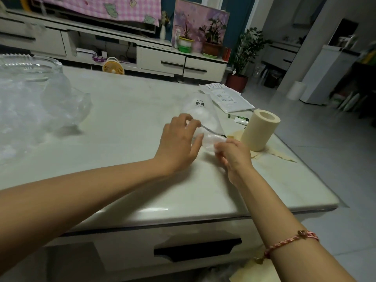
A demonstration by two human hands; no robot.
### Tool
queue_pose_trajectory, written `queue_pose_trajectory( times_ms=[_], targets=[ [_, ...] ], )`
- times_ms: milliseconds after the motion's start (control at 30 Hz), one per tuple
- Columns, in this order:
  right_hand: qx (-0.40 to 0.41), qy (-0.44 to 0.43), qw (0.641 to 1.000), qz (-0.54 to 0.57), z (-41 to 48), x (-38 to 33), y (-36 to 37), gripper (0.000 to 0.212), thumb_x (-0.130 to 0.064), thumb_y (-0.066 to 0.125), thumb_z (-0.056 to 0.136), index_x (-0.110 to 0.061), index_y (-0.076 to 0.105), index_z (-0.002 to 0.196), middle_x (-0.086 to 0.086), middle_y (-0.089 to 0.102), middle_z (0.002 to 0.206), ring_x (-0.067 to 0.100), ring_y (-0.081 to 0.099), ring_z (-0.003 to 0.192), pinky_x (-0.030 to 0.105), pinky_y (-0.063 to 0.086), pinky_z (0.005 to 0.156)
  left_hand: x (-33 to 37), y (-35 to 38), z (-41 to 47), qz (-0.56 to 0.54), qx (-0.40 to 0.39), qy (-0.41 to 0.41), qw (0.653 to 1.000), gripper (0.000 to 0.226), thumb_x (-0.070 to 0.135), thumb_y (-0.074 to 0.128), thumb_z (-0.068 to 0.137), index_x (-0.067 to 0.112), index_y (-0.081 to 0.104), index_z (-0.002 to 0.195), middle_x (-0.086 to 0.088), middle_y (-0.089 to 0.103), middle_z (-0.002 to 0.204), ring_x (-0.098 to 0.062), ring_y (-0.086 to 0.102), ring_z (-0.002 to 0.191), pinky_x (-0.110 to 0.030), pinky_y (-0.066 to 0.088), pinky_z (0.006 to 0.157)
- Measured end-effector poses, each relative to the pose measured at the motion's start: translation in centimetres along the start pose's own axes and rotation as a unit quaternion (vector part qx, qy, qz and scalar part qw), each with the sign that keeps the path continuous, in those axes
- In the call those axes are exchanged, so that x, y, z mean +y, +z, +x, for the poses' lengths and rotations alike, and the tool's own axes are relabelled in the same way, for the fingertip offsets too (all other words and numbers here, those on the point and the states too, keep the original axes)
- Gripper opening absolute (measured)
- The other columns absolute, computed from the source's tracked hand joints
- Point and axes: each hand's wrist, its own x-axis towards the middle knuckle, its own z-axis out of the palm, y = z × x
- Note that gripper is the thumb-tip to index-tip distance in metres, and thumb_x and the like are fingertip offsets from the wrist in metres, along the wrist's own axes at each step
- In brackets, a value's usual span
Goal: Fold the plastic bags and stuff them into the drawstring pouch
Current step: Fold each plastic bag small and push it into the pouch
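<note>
Your right grip pinches the folded bag right at the pouch mouth on the desk, left grip holding that mouth. Keep it wide and shove the bag in deep.

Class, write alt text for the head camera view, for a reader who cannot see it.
A person's left hand holds the mouth of a clear drawstring pouch on a pale table while the right hand grips a folded plastic bag at its opening. Loose plastic bags lie left, a paper roll stands right.
</note>
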Motion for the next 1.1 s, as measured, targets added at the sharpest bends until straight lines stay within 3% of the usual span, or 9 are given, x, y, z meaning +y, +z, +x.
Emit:
queue_pose_trajectory(
  times_ms=[133, 233, 333, 500, 567, 700, 833, 967, 1100],
  targets=[
    [-0.005, -0.027, 0.998, -0.063, 0.6, 0.3, -0.7, 0.023, 0.001, 0.063, 0.080, -0.017, 0.059, 0.067, 0.001, 0.052, 0.068, 0.015, 0.047, 0.064, 0.023, 0.039, 0.058, -2.7, 2.3, 1.0, 0.146, -0.023, 0.150, 0.978, 0.033, 0.006, 0.061, 0.068, 0.008, 0.050, 0.099, -0.021, 0.061, 0.110, -0.030, 0.042, 0.099, -0.039, 0.037, 0.078],
    [-0.022, -0.077, 0.991, -0.108, 0.6, 0.6, -0.8, 0.023, -0.002, 0.065, 0.081, -0.019, 0.061, 0.066, -0.003, 0.054, 0.065, 0.009, 0.049, 0.060, 0.019, 0.039, 0.055, -2.5, 2.9, 1.7, 0.182, -0.091, 0.108, 0.973, 0.065, 0.001, 0.078, 0.051, 0.007, 0.046, 0.108, -0.014, 0.062, 0.101, -0.029, 0.053, 0.091, -0.035, 0.028, 0.076],
    [-0.028, -0.131, 0.978, -0.162, 0.9, 0.9, -0.5, 0.022, -0.004, 0.066, 0.081, -0.021, 0.062, 0.068, -0.007, 0.056, 0.064, 0.007, 0.050, 0.059, 0.021, 0.039, 0.057, -2.2, 3.6, 3.3, 0.215, -0.109, 0.044, 0.970, 0.067, 0.002, 0.081, 0.043, 0.007, 0.053, 0.104, -0.011, 0.064, 0.094, -0.029, 0.063, 0.083, -0.033, 0.027, 0.075],
    [-0.010, -0.212, 0.955, -0.208, 1.3, 0.7, 0.0, 0.024, -0.003, 0.069, 0.078, -0.021, 0.056, 0.070, -0.009, 0.054, 0.065, 0.004, 0.050, 0.061, 0.013, 0.040, 0.061, -2.0, 4.8, 4.2, 0.182, -0.161, -0.049, 0.969, 0.041, 0.007, 0.043, 0.094, 0.011, 0.040, 0.135, -0.012, 0.038, 0.141, -0.030, 0.034, 0.131, -0.042, 0.023, 0.102],
    [0.014, -0.266, 0.930, -0.255, 1.5, 0.4, 0.0, 0.015, -0.009, 0.071, 0.079, -0.019, 0.060, 0.076, -0.006, 0.056, 0.075, 0.009, 0.053, 0.072, 0.011, 0.038, 0.066, -2.0, 4.8, 4.5, 0.155, -0.140, -0.040, 0.977, 0.032, 0.012, 0.035, 0.098, 0.010, 0.048, 0.126, -0.012, 0.047, 0.131, -0.030, 0.044, 0.121, -0.040, 0.034, 0.089],
    [0.111, -0.390, 0.848, -0.341, 2.3, -0.4, 0.6, 0.007, -0.017, 0.075, 0.077, -0.013, 0.072, 0.081, 0.007, 0.054, 0.109, 0.023, 0.047, 0.103, 0.019, 0.029, 0.087, -2.1, 4.1, 5.0, 0.065, -0.029, 0.038, 0.997, 0.026, 0.010, 0.040, 0.077, 0.000, 0.064, 0.081, -0.018, 0.065, 0.082, -0.032, 0.063, 0.066, -0.031, 0.047, 0.045],
    [0.128, -0.439, 0.833, -0.312, 2.9, -1.7, 2.1, 0.007, -0.011, 0.073, 0.078, -0.008, 0.069, 0.082, 0.009, 0.059, 0.121, 0.025, 0.051, 0.115, 0.031, 0.036, 0.096, -1.8, 2.6, 4.5, 0.063, -0.011, 0.064, 0.996, 0.032, 0.011, 0.039, 0.074, 0.001, 0.068, 0.083, -0.018, 0.070, 0.093, -0.029, 0.069, 0.070, -0.027, 0.049, 0.040],
    [0.122, -0.442, 0.827, -0.325, 3.2, -1.4, 4.3, 0.018, -0.005, 0.068, 0.079, -0.010, 0.052, 0.085, 0.009, 0.065, 0.087, 0.031, 0.059, 0.082, 0.034, 0.040, 0.073, -2.4, 1.8, 4.2, -0.001, 0.025, 0.077, 0.997, 0.030, 0.013, 0.039, 0.077, 0.007, 0.063, 0.093, -0.020, 0.070, 0.102, -0.033, 0.071, 0.080, -0.033, 0.052, 0.042],
    [0.144, -0.399, 0.826, -0.372, 4.1, -1.9, 6.3, 0.025, -0.008, 0.061, 0.085, -0.008, 0.047, 0.105, 0.011, 0.061, 0.095, 0.030, 0.057, 0.085, 0.029, 0.031, 0.064, -2.6, 1.6, 3.8, 0.020, 0.031, 0.100, 0.994, 0.029, 0.008, 0.038, 0.079, 0.011, 0.058, 0.100, -0.017, 0.071, 0.100, -0.033, 0.071, 0.082, -0.034, 0.054, 0.048]
  ],
)
